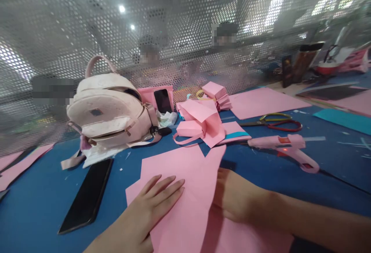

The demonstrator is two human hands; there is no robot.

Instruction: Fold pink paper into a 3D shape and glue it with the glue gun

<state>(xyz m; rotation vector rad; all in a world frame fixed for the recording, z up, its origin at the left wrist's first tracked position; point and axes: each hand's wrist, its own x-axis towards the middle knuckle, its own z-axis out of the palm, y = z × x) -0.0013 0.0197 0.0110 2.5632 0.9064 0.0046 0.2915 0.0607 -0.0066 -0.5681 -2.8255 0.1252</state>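
Two bare hands are working on a large pink paper sheet [185, 191] that is lying on a blue table top [43, 206], close to the viewer. The left hand [156, 202] is lying flat on the sheet with fingers stretched out and together, gripping nothing. The right hand [234, 199] is resting at the sheet's raised fold. The paper is hiding its fingers, so whether they are pinching it cannot be told.

At nine o'clock from the sheet, a black slab phone [87, 195] is lying face up. At eleven o'clock, a pale pink leather backpack [107, 117] is sitting upright; its contents are not showing. At twelve o'clock, pink paper gift bags with strip handles [199, 123] are lying tipped over, their insides hidden. At two o'clock, a pink glue gun [286, 146] is lying on its side, with red and yellow handled scissors [278, 121] just beyond it. A grey perforated metal screen [174, 32] is closing off the far edge of the table.
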